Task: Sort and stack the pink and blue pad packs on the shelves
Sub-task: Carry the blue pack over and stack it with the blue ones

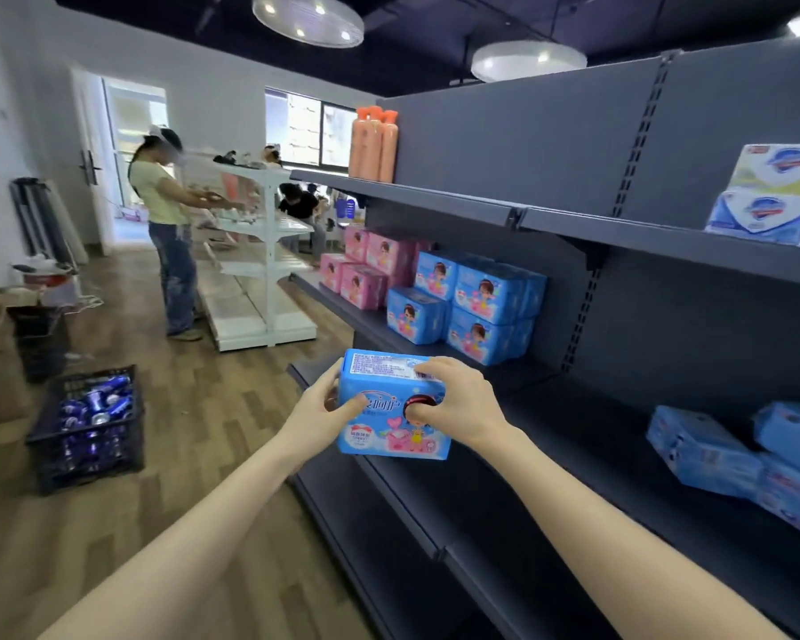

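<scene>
**Blue pack in the air, with a crowded stack ahead of it**

The blue pad pack (393,404) is held clear of every shelf, in front of the shelving unit and just below the middle shelf (368,323). Both hands have it. The left hand (317,420) curls round its left end, and the right hand (458,404) clamps over the top right corner with the thumb pressed to the printed face.

The wrapper looks soft and glossy, so a grip held only at the ends could let the pack sag or slide out, probably onto the floor.

The likelier trouble is at the stacked blue packs (476,307). They already sit two high and close to the shelf's front edge (the front one looks nearest the lip). A pack pushed in carelessly could shove one off. The pink packs (370,270) stand just beside them on the left, so a drift that way would mix the colours.

The upper shelf (435,196) overhangs the stack and limits the room above it.

More loose blue packs (712,450) lie tumbled on the lower shelf to the right, unsorted. Soap boxes (772,196) and orange bottles (372,145) sit on the upper shelf. A crate of cans (89,427) stands on the floor to the left, well apart.
</scene>
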The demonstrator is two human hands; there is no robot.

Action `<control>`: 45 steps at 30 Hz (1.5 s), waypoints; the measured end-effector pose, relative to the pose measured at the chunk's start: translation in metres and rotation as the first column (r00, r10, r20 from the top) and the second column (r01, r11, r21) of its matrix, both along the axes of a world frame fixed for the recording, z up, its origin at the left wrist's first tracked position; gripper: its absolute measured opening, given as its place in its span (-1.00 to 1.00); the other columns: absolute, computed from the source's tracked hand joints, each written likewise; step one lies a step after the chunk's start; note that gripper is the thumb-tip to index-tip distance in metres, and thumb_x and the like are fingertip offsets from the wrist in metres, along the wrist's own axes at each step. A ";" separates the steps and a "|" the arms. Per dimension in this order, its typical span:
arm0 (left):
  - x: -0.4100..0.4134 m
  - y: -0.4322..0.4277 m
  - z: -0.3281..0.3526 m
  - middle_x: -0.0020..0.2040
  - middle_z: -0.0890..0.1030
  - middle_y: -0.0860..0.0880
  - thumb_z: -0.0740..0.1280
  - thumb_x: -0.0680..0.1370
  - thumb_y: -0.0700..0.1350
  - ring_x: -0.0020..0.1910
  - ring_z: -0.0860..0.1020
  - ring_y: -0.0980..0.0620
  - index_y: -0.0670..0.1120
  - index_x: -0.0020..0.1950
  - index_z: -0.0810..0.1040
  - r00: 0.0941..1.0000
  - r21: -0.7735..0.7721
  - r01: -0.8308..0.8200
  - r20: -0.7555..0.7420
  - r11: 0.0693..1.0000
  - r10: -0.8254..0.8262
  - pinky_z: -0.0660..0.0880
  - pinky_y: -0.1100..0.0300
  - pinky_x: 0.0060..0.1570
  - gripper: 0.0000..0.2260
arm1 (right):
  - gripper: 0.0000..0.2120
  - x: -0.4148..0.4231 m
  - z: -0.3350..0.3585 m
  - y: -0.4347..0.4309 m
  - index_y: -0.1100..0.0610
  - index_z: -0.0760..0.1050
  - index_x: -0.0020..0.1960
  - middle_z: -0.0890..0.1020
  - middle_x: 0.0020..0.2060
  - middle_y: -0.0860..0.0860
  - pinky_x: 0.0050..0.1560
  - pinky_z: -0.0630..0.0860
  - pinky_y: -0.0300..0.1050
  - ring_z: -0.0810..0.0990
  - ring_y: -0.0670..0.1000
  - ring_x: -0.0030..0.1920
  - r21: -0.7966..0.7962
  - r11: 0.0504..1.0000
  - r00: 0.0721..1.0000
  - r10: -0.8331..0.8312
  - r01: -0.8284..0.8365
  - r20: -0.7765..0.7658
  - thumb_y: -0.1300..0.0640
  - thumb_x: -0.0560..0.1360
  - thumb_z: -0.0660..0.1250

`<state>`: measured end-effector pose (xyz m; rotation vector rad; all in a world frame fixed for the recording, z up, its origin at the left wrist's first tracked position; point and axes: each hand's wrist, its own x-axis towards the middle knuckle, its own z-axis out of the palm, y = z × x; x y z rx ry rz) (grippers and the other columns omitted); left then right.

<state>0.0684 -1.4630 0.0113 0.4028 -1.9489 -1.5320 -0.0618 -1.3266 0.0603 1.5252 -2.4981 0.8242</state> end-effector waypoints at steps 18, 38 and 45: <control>-0.008 -0.096 -0.012 0.05 0.55 0.12 0.29 0.53 -0.22 -0.07 0.60 0.20 0.05 0.29 0.32 0.990 -0.002 -0.137 0.015 0.991 0.137 0.57 0.30 -0.17 -0.62 | -0.50 -0.028 -0.015 -0.118 0.09 0.44 0.28 0.46 0.27 -0.05 0.16 0.34 -0.21 0.45 -0.05 0.20 0.011 0.989 0.989 0.146 -0.146 0.030 0.05 0.37 0.42; -0.213 -0.140 -0.008 0.03 0.55 0.13 0.28 0.54 -0.20 -0.12 0.59 0.35 0.10 0.28 0.32 0.994 0.004 0.109 -0.024 0.994 -0.109 0.54 0.37 -0.24 -0.63 | -0.49 -0.194 -0.007 -0.131 0.11 0.46 0.26 0.51 0.21 0.00 0.12 0.39 -0.13 0.47 0.01 0.19 0.005 0.992 0.991 -0.128 0.128 0.033 0.07 0.34 0.44; -0.268 -0.129 -0.019 0.04 0.57 0.13 0.28 0.55 -0.23 -0.12 0.58 0.37 0.06 0.24 0.36 0.970 0.040 0.244 -0.022 0.969 -0.243 0.52 0.41 -0.18 -0.68 | -0.49 -0.228 -0.015 -0.105 0.12 0.47 0.26 0.49 0.23 0.01 0.02 0.37 -0.26 0.48 0.00 0.20 0.013 0.966 0.962 -0.260 0.259 0.086 0.10 0.33 0.46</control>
